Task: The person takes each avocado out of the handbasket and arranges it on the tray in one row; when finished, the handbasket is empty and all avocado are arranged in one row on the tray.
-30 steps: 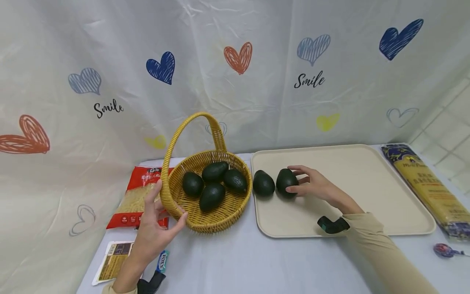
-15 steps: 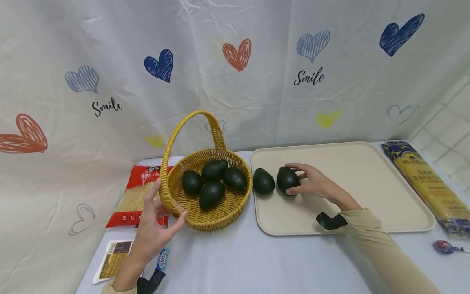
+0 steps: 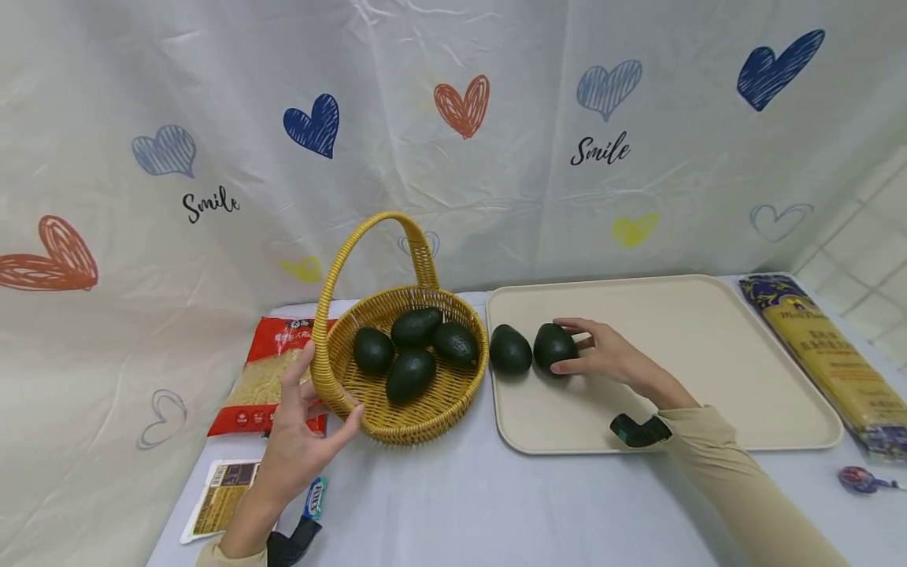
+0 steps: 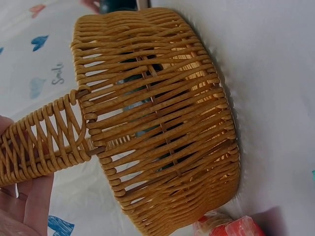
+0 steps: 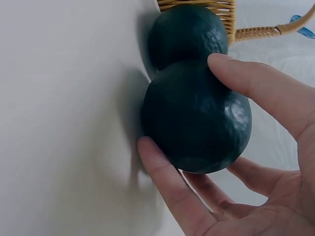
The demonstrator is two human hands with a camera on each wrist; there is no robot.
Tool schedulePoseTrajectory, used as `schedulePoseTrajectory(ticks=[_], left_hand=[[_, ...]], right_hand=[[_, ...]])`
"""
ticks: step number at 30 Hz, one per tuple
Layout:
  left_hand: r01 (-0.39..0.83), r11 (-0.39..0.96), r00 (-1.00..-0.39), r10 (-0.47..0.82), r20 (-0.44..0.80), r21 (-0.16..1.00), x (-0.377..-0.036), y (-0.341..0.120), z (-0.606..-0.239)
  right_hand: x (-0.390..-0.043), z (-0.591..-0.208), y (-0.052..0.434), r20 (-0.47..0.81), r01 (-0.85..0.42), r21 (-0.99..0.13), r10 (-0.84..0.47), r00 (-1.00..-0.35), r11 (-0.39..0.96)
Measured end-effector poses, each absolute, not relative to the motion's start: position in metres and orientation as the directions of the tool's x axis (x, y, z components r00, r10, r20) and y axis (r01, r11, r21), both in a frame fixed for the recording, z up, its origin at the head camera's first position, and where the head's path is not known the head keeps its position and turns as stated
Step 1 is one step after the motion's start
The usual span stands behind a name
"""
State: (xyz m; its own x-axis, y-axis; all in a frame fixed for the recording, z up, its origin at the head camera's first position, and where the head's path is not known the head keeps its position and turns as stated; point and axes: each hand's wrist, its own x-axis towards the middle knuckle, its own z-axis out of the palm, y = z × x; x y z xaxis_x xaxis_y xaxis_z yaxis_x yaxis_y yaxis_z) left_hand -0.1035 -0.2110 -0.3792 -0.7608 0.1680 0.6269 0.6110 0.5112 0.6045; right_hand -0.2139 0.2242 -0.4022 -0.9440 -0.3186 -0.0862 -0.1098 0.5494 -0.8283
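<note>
The right hand [image 3: 609, 356] lies on the tray [image 3: 708, 378] with thumb and fingers [image 5: 172, 189] curved round a dark green avocado [image 3: 553, 346]. The right wrist view shows the thumb on one side of the fruit and a finger on the opposite side, so the hand holds it. Compared with a second ago, almost nothing has moved here. The avocado sits at the same place on the tray, and the hand has not let go or lifted away. I judge that the fruit is set down, or nearly so, but whether the fingers already loosen I cannot tell.

At 9 o'clock from this avocado, just beside it, lies a second avocado [image 3: 509, 350] close to the left edge of the tray. In the right wrist view the two seem to touch, though the angle may deceive.

Further to 9 o'clock stands the wicker basket [image 3: 425, 417] with four more avocados [image 3: 409, 373] inside. The left hand [image 3: 298, 441] holds its rim at the base of the handle [image 3: 347, 260], the thumb on the near wall and the fingers behind the rim, as it did a second ago. The basket has not shifted.

At 9 o'clock of the basket lies a red packet [image 3: 265, 382] on the surface [image 3: 460, 504]. A long yellow packet [image 3: 822, 354] lies at 3 o'clock of the tray.
</note>
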Motion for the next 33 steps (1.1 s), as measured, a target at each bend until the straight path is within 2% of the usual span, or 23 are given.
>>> schedulePoseTrajectory(ticks=[15,25,33], left_hand=[[0.591,0.529,-0.773,0.158,0.614,0.609,-0.1045,-0.2102,-0.3804],[0.606,0.514,-0.766,0.168,0.621,0.608,-0.1055,-0.21,-0.3803],[0.603,0.53,-0.763,0.166,0.625,0.596,-0.1053,-0.2112,-0.3796]], right_hand=[[-0.217,-0.4027,0.2221,-0.104,-0.102,-0.833,-0.335,-0.937,0.544],[-0.2181,-0.3973,0.2238,-0.119,-0.112,-0.799,-0.338,-0.933,0.59],[-0.2176,-0.3937,0.2284,-0.095,-0.131,-0.806,-0.343,-0.934,0.578]])
